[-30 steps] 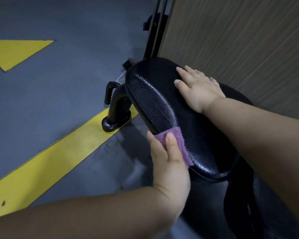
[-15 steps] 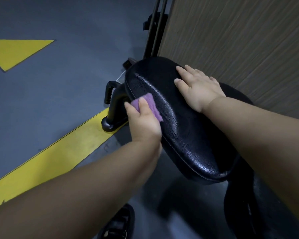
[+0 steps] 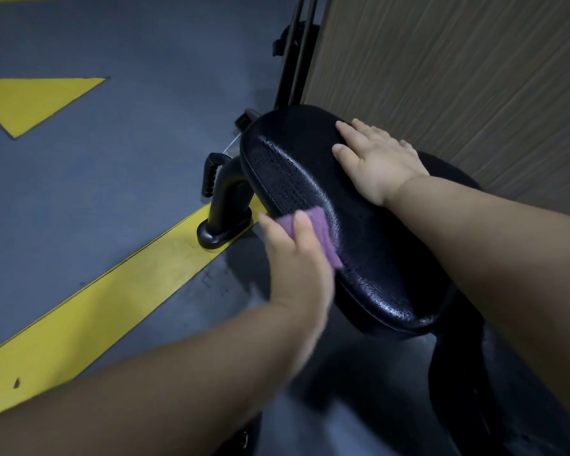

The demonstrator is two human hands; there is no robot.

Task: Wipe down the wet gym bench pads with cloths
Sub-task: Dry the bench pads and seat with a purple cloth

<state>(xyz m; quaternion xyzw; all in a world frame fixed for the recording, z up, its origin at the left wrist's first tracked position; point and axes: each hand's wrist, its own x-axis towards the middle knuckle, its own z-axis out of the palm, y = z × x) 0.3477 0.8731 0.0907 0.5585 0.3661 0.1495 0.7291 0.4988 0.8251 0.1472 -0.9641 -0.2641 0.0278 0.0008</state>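
pressing purple cloth (image 3: 323, 233) against 8 o'clock edge of wet black bench pad (image 3: 310, 179), gripped in left hand (image 3: 293, 261); right hand (image 3: 375, 162) flat, fingers straight, at pad's 1 o'clock; hands apart.

The pad (image 3: 369, 258) is black leather-like vinyl, pebbled and glossy with a wet sheen. The purple cloth (image 3: 324, 233) looks soft and fuzzy. The floor (image 3: 112, 192) is matt grey and faintly rough, its yellow stripe (image 3: 96, 307) flat paint. The wall panel (image 3: 458, 77) shows matt wood grain. The black leg (image 3: 226, 205) is smooth and semi-gloss, its grip (image 3: 208, 176) ribbed.
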